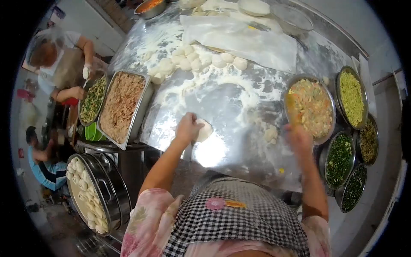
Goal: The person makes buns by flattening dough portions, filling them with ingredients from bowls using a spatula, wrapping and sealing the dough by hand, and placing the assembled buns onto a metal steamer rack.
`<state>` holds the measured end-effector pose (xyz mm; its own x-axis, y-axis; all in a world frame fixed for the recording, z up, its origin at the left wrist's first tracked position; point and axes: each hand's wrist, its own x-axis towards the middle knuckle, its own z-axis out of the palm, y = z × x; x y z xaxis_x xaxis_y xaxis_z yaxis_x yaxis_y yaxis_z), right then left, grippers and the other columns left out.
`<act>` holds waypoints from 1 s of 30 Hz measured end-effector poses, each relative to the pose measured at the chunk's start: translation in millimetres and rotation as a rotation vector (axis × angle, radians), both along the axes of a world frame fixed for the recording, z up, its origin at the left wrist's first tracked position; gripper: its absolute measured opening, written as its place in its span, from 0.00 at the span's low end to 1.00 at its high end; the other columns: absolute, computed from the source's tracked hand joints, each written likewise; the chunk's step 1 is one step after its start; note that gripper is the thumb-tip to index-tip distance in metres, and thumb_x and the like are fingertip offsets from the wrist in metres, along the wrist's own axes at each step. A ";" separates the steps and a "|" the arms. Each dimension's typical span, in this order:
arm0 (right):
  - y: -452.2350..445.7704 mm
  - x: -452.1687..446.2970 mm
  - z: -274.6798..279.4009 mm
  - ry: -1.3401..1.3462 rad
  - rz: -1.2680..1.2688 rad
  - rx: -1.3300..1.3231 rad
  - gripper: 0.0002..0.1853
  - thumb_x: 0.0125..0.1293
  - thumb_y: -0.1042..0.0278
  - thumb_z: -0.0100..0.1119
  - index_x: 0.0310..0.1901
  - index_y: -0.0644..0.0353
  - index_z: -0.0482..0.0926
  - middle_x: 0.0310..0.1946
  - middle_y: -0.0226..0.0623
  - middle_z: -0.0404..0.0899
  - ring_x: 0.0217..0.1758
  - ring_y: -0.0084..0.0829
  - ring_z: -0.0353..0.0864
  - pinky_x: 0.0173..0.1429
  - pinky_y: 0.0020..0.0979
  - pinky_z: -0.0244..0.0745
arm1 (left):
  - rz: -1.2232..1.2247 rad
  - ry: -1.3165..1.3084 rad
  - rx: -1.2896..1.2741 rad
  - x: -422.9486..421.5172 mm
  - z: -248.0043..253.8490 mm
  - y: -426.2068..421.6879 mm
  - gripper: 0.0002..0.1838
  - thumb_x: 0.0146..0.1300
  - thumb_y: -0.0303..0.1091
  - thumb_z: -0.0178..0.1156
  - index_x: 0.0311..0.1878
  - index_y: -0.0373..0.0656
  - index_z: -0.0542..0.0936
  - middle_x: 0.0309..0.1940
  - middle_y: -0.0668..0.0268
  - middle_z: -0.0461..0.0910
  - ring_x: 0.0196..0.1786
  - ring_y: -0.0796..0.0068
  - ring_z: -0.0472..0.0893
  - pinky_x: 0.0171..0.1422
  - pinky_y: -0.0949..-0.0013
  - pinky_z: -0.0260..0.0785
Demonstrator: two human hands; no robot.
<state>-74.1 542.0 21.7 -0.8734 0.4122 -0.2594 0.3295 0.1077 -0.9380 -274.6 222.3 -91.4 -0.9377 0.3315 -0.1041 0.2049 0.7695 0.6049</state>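
A flat round dough wrapper (205, 131) rests by the fingers of my left hand (187, 127), which are closed on its left edge just above the steel table (239, 147). My right hand (299, 138), smeared by motion, grips a yellow spatula (292, 106). The spatula's blade reaches into the left side of a metal bowl (324, 139) of pale filling (312, 105) with orange and green bits. Between my hands lies a small lump of dough (270, 134) on the table.
Dough pieces (196, 63) lie in a row near a white sheet (244, 40). A meat-filling tray (124, 103) stands left, above a steamer (102, 184) of buns. Bowls of chopped greens (338, 158) and yellow filling (352, 98) stand right. A co-worker (64, 64) holds dough at left.
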 end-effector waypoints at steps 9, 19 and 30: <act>-137.1 -88.9 -59.8 0.024 0.238 -0.135 0.13 0.63 0.66 0.54 0.46 0.64 0.75 0.30 0.32 0.73 0.33 0.25 0.72 0.38 0.26 0.69 | 0.351 -0.649 1.111 54.9 26.0 23.5 0.11 0.57 0.24 0.58 0.43 0.35 0.73 0.36 0.60 0.76 0.36 0.75 0.77 0.37 0.73 0.74; -125.1 -52.2 -13.1 -0.036 0.412 0.336 0.09 0.60 0.68 0.56 0.37 0.65 0.76 0.33 0.42 0.72 0.33 0.35 0.74 0.39 0.34 0.69 | -0.641 -0.907 0.433 46.8 77.0 47.3 0.22 0.59 0.27 0.58 0.58 0.40 0.71 0.51 0.60 0.76 0.54 0.70 0.74 0.58 0.68 0.67; -48.5 43.7 -24.9 -0.404 -0.080 0.683 0.17 0.67 0.63 0.48 0.54 0.60 0.73 0.35 0.38 0.77 0.33 0.28 0.75 0.37 0.31 0.71 | -0.538 -1.040 0.729 66.7 70.6 99.8 0.21 0.68 0.45 0.47 0.57 0.43 0.70 0.48 0.60 0.74 0.49 0.69 0.75 0.52 0.71 0.70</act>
<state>-30.4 493.6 -3.2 -0.7266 0.6520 -0.2167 0.6610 0.5774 -0.4793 -207.9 322.2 -20.7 -0.2763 0.9063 -0.3197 -0.4170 0.1867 0.8896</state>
